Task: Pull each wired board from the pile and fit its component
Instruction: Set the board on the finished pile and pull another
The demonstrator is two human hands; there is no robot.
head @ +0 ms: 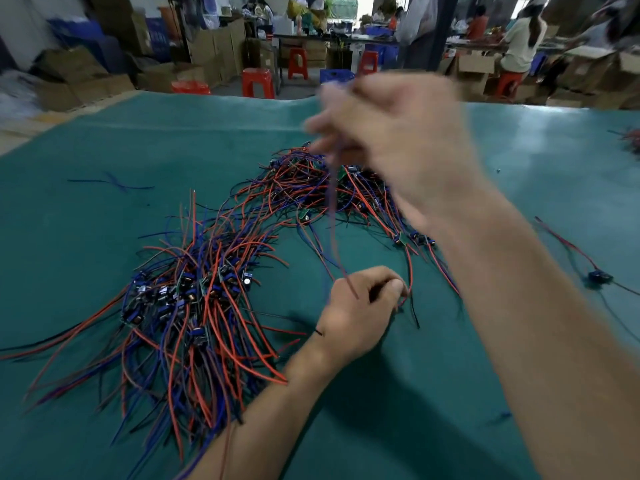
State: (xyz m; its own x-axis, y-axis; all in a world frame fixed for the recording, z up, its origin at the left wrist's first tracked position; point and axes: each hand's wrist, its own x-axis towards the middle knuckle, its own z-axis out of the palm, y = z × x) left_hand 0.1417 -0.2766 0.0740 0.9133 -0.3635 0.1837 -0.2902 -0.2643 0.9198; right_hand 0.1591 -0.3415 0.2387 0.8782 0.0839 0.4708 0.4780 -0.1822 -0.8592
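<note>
Right hand [398,140], blurred at upper centre, pinches a thin wire [334,216] hanging toward the curled left hand [360,306]; the pile [194,292] lies lower left — limp, tangle-prone leads, so probably grip near the board.

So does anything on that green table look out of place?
Mostly one tangled pile of wired boards, but a few strays lie apart: a loose blue wire far left, and a single wired board alone at the right. Nothing looks damaged.
</note>
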